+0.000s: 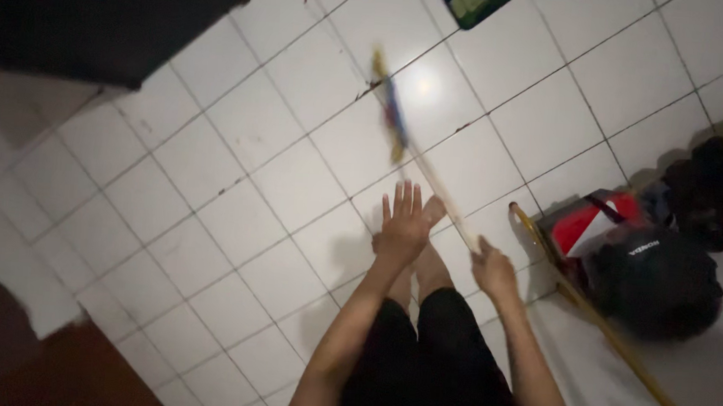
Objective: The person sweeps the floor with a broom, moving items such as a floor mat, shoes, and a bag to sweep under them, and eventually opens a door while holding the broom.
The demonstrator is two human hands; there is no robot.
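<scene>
Right hand (492,270): grip closed round broom handle (450,209)
Left hand (405,223): spread, empty
Risk: one-handed swing (blurred) may strike helmet (653,278)

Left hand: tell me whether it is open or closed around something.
Open. The left hand is spread flat with fingers extended, holding nothing, while the right hand grips the thin stick.

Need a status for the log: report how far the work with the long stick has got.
Done: nothing on the white tiled floor shows a finished step. In hand: the right hand grips a thin, pale, blurred stick with a yellow and blue end; the left hand is open, fingers spread, holding nothing. Left: cannot tell; a second yellowish pole leans untouched beside a black helmet.
</scene>
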